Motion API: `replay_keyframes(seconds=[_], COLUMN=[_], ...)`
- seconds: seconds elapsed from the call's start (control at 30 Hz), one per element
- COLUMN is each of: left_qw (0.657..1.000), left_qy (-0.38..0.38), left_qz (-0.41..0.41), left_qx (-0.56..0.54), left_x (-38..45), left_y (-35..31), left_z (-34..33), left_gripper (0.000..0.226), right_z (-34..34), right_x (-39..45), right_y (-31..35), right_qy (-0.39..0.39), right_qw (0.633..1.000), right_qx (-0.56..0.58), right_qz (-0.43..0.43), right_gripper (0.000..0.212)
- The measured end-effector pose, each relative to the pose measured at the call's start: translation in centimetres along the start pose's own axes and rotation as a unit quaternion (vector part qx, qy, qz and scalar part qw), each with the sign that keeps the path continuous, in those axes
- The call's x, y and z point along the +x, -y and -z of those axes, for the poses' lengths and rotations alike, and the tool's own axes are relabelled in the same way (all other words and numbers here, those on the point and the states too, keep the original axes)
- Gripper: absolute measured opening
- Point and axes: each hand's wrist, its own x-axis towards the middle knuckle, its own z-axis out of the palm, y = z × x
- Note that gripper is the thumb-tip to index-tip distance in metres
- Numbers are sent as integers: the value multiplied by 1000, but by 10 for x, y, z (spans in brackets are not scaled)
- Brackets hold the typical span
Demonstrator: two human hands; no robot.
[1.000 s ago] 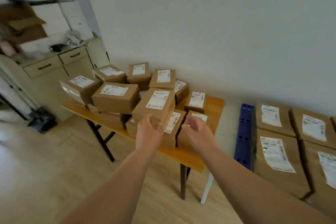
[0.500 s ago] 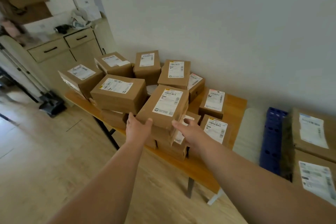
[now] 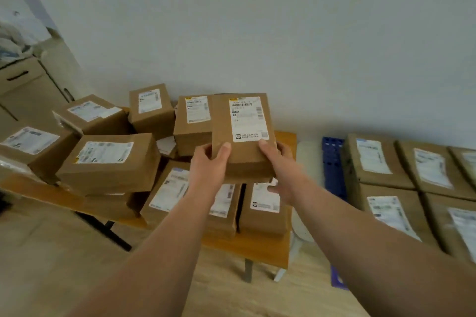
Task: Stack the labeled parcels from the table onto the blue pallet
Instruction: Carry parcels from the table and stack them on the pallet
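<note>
Midway: several parcels (image 3: pixel 378 159) on blue pallet (image 3: pixel 333 165); many remain on counter (image 3: pixel 247 249). Both hands, left (image 3: pixel 208 162) and right (image 3: pixel 280 162), fingers gripping one box (image 3: pixel 242 136).

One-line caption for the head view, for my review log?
Both hands, left hand and right hand, hold a labeled brown cardboard parcel above the wooden table, blue plastic pallet at right.

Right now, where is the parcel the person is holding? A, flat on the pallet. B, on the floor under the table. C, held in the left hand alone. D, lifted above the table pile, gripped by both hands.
D: the parcel is raised over the table pile, with the left hand gripping its left side and the right hand its right side.
</note>
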Motion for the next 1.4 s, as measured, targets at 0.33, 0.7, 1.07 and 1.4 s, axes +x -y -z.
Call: replay_keyframes(seconds=[0.33, 0.7, 1.07, 1.4], left_qw=[966, 959, 975, 977], left_qy=[227, 270, 217, 212], left_qz=[-123, -72, -42, -30], left_qx=[-4, -53, -8, -13], left_x=[-27, -54, -50, -45], left_y=[-71, -71, -53, -41], left_z=[-155, -326, -352, -346], left_gripper=[56, 47, 49, 45], right_z=[181, 355, 373, 362], right_x=[-7, 26, 54, 57], right_y=[37, 33, 4, -1], right_qy=[-155, -169, -142, -149], right_qw=[983, 984, 989, 988], right_qx=[70, 12, 33, 38], right_qz=[70, 51, 2, 10], right_gripper=[56, 47, 60, 53])
